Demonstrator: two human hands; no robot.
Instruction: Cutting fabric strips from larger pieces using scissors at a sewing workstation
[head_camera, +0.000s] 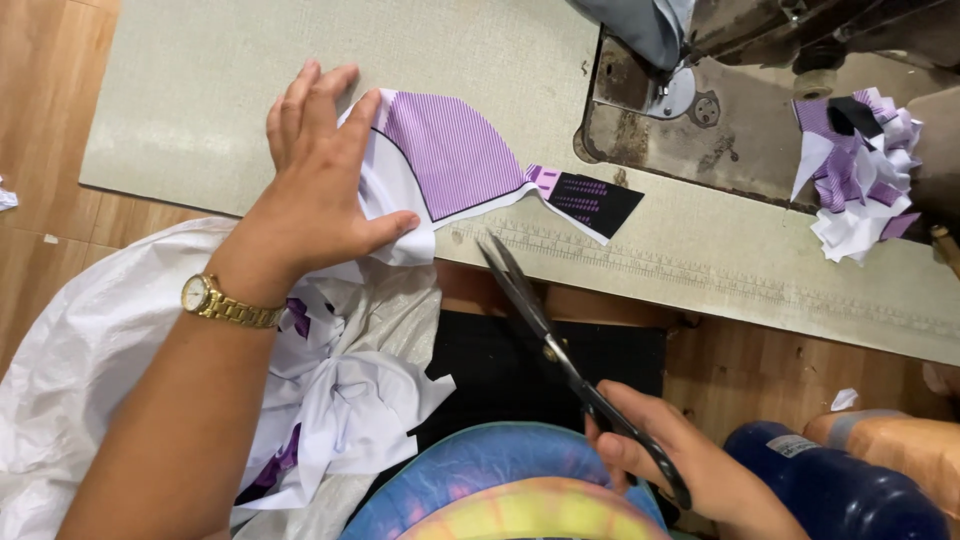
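Observation:
My left hand (315, 185), with a gold watch on the wrist, presses flat on a piece of purple-striped and white fabric (450, 150) at the edge of the grey sewing table (250, 70). A small black patterned end (592, 200) of the fabric sticks out to the right. My right hand (680, 455) grips the handles of black scissors (540, 320). Their blades are slightly apart, with the tips just below the fabric's edge at the table rim.
A sewing machine base (720, 120) stands at the back right. A pile of purple and white fabric pieces (860, 170) lies on it. A white sack with more pieces (330, 400) sits at my lap. A blue bottle (830, 490) stands at the lower right.

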